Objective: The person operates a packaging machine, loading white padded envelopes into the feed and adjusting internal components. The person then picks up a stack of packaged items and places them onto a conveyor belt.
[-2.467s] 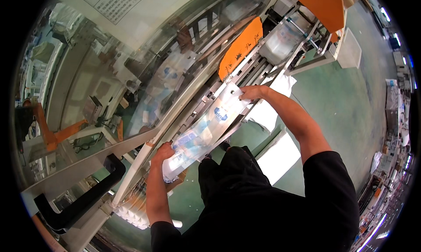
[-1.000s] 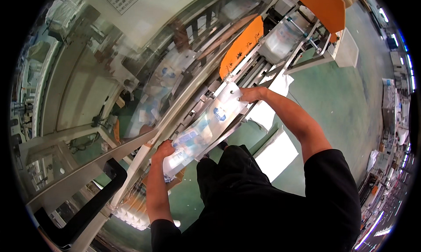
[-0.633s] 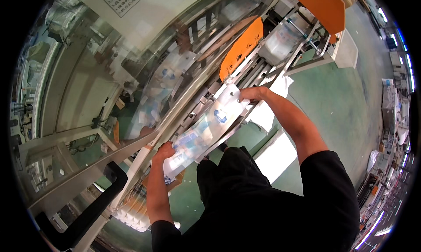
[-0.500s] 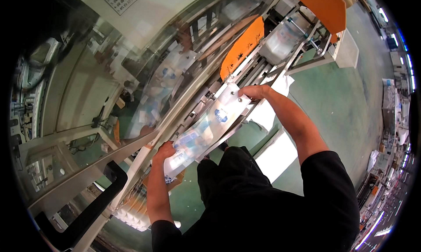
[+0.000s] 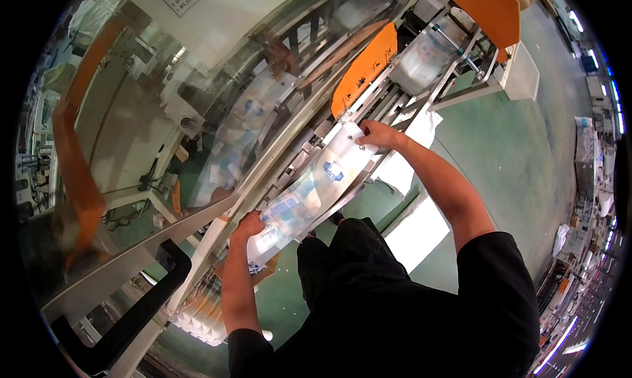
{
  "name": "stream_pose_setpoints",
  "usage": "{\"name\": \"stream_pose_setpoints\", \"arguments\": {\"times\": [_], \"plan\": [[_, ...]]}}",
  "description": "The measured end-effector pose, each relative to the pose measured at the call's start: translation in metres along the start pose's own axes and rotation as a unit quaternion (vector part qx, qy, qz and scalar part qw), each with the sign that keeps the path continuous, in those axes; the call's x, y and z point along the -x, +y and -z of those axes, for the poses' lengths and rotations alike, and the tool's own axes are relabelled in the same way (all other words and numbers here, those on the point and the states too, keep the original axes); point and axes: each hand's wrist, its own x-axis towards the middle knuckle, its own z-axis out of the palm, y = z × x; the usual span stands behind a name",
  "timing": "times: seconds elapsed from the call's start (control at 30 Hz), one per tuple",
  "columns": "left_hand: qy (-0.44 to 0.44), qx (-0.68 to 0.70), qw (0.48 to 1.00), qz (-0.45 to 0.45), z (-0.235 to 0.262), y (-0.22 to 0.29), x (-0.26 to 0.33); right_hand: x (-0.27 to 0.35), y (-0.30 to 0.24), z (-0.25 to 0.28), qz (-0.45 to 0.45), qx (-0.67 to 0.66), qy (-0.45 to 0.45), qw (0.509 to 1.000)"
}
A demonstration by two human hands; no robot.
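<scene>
A long, clear printed plastic bag (image 5: pixel 309 190), perhaps a stack of them, lies slantwise along the machine's narrow rail bed in front of me. It has blue and pale markings, and round holes show at its far right end. My left hand (image 5: pixel 248 225) is closed on the near left edge of the bag, the fingers curled and partly hidden. At the far end my right hand (image 5: pixel 380 135) pinches the corner beside the holes, thumb and fingers together. Between my hands the film looks wrinkled and shiny.
An orange guard plate (image 5: pixel 361 72) stands just beyond my right hand, with bagged goods (image 5: pixel 424 65) behind it. A transparent panel (image 5: pixel 217 101) runs along the left, and a black handle (image 5: pixel 141 305) juts out low left. White sheets (image 5: pixel 416 233) lie to the right of my legs.
Both hands keep their grip on the bag and have hardly shifted. A blurred orange-brown shape now shows in the panel at the far left.
</scene>
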Motion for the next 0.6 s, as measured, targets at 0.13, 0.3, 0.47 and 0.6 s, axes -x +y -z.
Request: {"name": "stream_pose_setpoints", "arguments": {"times": [0.13, 0.3, 0.47, 0.6], "plan": [[0.006, 0.004, 1.0, -0.005, -0.005, -0.004, -0.003, 0.001, 0.005, 0.003, 0.004, 0.0, 0.011, 1.0], [0.001, 0.001, 1.0, -0.02, -0.011, -0.013, -0.012, 0.001, -0.004, 0.006, -0.023, -0.093, -0.027, 0.995], [0.006, 0.012, 1.0, -0.025, -0.015, -0.017, -0.015, 0.009, -0.022, -0.001, -0.034, -0.104, 0.001, 0.994], [-0.003, 0.007, 1.0, -0.016, -0.007, -0.007, -0.009, -0.003, -0.005, -0.009, -0.055, -0.16, -0.012, 0.985]]}}
